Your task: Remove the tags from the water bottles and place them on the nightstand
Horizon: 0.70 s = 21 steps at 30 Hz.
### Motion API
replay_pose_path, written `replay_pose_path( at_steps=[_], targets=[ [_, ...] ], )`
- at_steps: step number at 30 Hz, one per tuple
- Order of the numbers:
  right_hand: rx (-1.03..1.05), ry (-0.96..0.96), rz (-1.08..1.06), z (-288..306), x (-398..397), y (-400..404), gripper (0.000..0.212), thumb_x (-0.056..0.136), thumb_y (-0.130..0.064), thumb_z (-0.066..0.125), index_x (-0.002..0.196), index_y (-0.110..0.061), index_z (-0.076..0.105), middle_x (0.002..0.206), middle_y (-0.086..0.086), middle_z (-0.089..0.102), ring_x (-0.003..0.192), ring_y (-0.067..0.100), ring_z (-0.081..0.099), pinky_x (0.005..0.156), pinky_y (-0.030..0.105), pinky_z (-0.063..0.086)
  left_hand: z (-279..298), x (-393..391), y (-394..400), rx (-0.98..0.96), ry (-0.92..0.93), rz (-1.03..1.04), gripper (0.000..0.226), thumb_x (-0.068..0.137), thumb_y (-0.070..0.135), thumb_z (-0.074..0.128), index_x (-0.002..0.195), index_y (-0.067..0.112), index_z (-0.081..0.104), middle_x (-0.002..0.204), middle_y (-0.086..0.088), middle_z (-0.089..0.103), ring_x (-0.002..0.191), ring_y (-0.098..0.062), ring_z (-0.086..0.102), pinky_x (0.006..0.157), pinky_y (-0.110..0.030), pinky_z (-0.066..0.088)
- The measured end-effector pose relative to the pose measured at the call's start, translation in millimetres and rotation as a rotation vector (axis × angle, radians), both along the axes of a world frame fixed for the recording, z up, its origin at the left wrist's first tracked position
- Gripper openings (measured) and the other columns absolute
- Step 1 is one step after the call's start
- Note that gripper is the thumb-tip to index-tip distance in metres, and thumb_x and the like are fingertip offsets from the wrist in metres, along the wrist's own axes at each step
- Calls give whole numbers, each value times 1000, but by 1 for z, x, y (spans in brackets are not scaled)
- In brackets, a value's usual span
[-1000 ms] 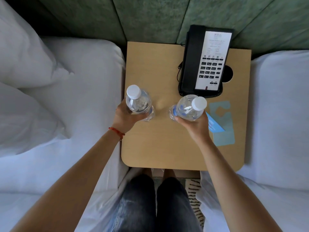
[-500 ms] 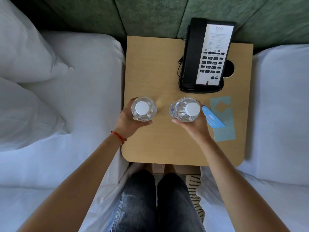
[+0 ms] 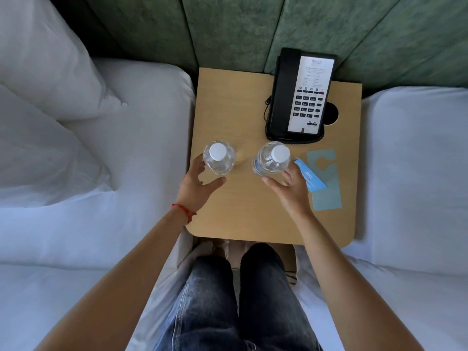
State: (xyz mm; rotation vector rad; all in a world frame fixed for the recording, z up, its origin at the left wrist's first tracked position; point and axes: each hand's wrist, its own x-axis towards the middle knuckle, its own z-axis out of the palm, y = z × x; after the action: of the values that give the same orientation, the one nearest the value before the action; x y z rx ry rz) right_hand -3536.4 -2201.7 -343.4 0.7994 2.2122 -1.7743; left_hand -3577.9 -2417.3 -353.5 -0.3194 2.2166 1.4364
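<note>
Two bottles, left (image 3: 219, 160) and right (image 3: 273, 159), stood upright, caps up, on the nightstand (image 3: 243, 102); two tags (image 3: 326, 183) lay flat; the left hand (image 3: 196, 184) and the right hand (image 3: 288, 190) were loosened, holding nothing.

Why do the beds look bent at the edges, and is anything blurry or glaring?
Head view: the wide-angle lens bows the beds and the nightstand edges outward; light is soft and even, with faint shadows under the hands; the telephone faceplate looks bright and its small print is unreadable; both water bottles look sharp.
</note>
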Motion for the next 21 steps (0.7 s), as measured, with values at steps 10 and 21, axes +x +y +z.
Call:
replay_pose_path(
  at_steps=[10, 21],
  targets=[
    [153, -100, 224, 27, 36, 0, 36, 86, -29, 63, 117, -13, 57, 124, 2, 61, 116, 16, 56, 87, 19, 36, 58, 72, 10, -303, 85, 27, 57, 83, 35, 61, 133, 18, 39, 138, -6, 46, 124, -24, 44, 95, -26, 32],
    [259, 70, 635, 72, 76, 26, 38, 88, -30, 58, 122, -11, 56, 128, 6, 58, 120, 19, 51, 100, 31, 41, 87, 184, 62, -477, 188, 168, 49, 87, 32, 56, 131, 14, 44, 136, -9, 48, 127, -26, 41, 104, -41, 35]
  ],
)
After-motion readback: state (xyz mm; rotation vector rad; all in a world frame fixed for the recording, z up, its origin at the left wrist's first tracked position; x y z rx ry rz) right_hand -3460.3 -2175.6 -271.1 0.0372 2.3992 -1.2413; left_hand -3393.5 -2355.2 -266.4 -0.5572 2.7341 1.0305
